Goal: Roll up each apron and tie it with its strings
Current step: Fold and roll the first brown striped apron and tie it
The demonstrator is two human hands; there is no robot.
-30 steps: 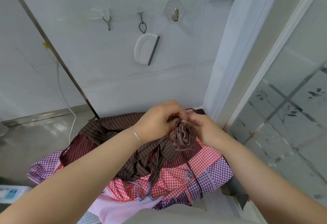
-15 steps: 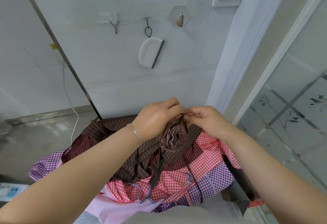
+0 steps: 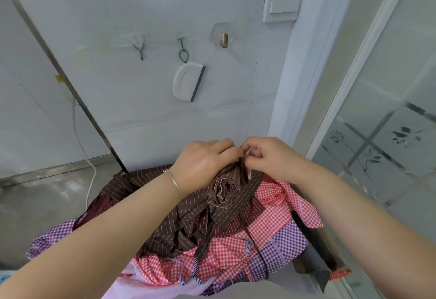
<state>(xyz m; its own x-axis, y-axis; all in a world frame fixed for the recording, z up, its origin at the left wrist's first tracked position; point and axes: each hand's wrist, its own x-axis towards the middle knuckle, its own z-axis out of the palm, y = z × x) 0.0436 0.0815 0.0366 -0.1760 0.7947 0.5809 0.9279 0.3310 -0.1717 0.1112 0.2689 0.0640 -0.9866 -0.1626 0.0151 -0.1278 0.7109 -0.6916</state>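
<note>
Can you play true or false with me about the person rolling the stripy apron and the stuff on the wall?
1. Both the left hand and the right hand hold the rolled brown pinstriped apron. True.
2. The roll lies over a heap of checked aprons. True.
3. The checked aprons are green. False: red and purple.
4. A white plastic scraper with a dark edge hangs on the wall. True.
5. The left wrist is bare. False: it wears a thin silver bangle.

Rolled apron (image 3: 225,189): brown, thin white pinstripes. Pile beneath: red-white gingham (image 3: 271,216), purple-white gingham (image 3: 280,244), pale pink cloth (image 3: 141,287) (possibly faintly dotted). Scraper (image 3: 186,81): white, dark edge.
</note>
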